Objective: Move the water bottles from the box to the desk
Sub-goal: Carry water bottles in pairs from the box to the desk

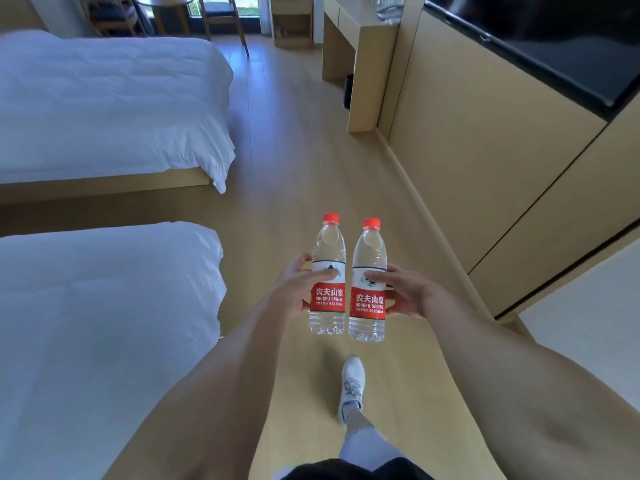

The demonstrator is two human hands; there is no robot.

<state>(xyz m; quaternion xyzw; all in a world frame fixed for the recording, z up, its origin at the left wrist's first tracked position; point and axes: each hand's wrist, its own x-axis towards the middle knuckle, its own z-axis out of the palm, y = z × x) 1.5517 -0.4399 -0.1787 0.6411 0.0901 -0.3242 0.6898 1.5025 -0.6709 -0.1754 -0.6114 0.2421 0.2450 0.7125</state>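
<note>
Carrying one bottle in each of the hands, the person walks along the wooden floor point(287, 140) with one white shoe point(351, 386) stepping forward below. Nearest, the left hand point(299, 289) wraps its fingers round the labelled waist of the left bottle point(328, 275), thumb across the front; the right hand point(403, 289) holds the right bottle point(369, 285) the same way, fingers curled about the red label. Both bottles are upright in the air, just beside each other, red caps on and apparently full. Full plastic bottles like these should feel fairly heavy and give a little under a squeeze, and the smooth film label may be slippery, so a grip round the middle, as here, seems soundest. Two beds point(104, 98) with white covers lie to the left. Farther ahead on the right stands the pale wooden table point(360, 19), which is probably where the bottles are bound; something clear stands on it, too blurred to name. No box is in view.
</note>
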